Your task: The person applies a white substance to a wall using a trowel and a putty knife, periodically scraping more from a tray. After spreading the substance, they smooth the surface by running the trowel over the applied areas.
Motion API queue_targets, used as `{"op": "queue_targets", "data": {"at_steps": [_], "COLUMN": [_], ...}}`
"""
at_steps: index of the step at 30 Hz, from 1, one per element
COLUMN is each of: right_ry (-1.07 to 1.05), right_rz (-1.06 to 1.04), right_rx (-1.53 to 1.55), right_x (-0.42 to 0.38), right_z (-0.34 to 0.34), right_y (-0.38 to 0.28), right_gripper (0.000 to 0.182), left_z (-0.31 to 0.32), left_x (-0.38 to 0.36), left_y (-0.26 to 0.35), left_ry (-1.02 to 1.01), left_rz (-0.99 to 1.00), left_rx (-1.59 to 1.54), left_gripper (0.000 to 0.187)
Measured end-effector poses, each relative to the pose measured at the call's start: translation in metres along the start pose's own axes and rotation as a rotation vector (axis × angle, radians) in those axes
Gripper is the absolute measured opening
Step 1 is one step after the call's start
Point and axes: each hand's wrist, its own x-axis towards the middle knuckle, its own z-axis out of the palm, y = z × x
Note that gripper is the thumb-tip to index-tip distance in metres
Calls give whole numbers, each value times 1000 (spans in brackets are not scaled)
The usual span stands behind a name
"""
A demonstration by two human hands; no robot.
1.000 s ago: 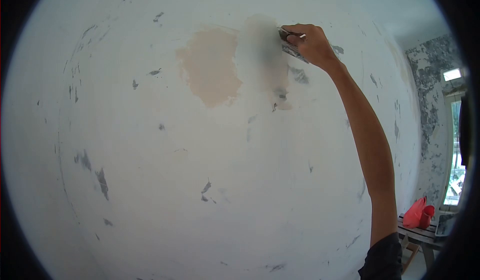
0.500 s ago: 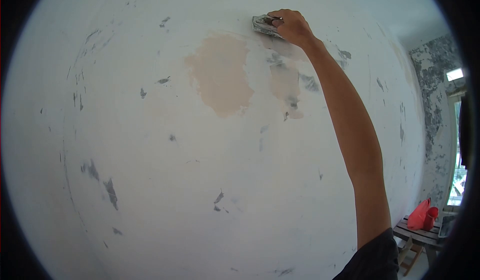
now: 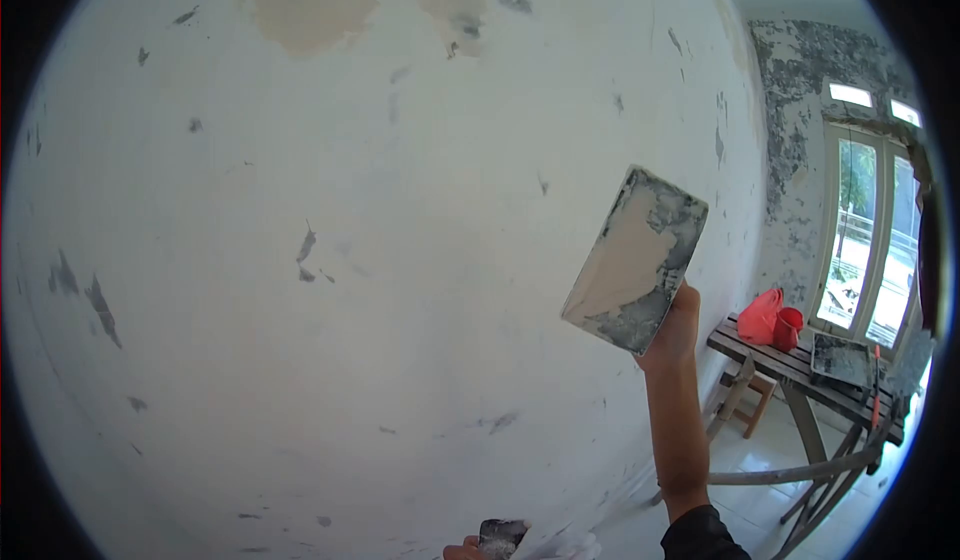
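Note:
My right hand [image 3: 678, 328] is raised in front of the wall, its fingers mostly hidden behind a rectangular plastering trowel [image 3: 640, 260]. The trowel's flat face is turned towards me, coated with beige putty and darker grey smears. At the bottom edge, my left hand [image 3: 462, 552] shows only in part, closed on a small dark flat-bladed scraper [image 3: 502, 534] with pale putty on it. Close beside it lies something whitish and crumpled [image 3: 565, 545], cut off by the frame. On the white wall [image 3: 430, 260] are beige putty patches [image 3: 305, 0] and scattered grey scrapes.
To the right stands a slatted wooden table [image 3: 745, 342] bearing a red plastic bag [image 3: 761, 317], a red container [image 3: 788, 328] and a dark smeared tray [image 3: 842, 360]. Behind it are a glazed door [image 3: 858, 230] and a peeling wall [image 3: 790, 170].
My right hand has come off the upper wall and moved down with the trowel, turning its face towards me. The view has shifted down and right; my left hand now shows at the bottom.

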Motion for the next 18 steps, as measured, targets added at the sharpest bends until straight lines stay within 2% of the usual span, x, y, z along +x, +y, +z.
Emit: {"op": "queue_targets", "data": {"at_steps": [1,3,5,6,7,8,9,11,12,15,18], "right_ry": [147,287,404,450,481,529,576,638,673,700,693], "right_rz": [72,181,265,345,347,364,379,398,419,441,441], "right_rx": [123,174,133,79,95,122,150,122,76,72,88], "right_x": [-44,-121,-179,-200,-217,-229,-240,-253,-256,-253,-254], "right_z": [-10,-38,-49,-49,-45,-40,-35,-23,-17,0,1], "right_y": [14,36,50,56,61,65,70,78,80,81,85], "right_gripper": [49,52,50,49,49,46,43,39,35,29,31], "left_z": [6,31,40,47,54,58,56,51,51,53,57], "left_x": [-7,3,3,6,9,9,3,-6,-6,-15,-14], "left_y": [-1,10,10,16,24,29,30,29,25,23,26], "left_ry": [59,61,157,175,225,265,271,364,395,408,431], "left_rz": [-78,-82,-140,-175,-185,-190,-216,-238,-198,-177,-245], "left_rx": [-25,-120,-81,-79,46,174,182,327,211,341,310], "left_gripper": [48,49,53,53,43,33,33,45,58,54,53]}}
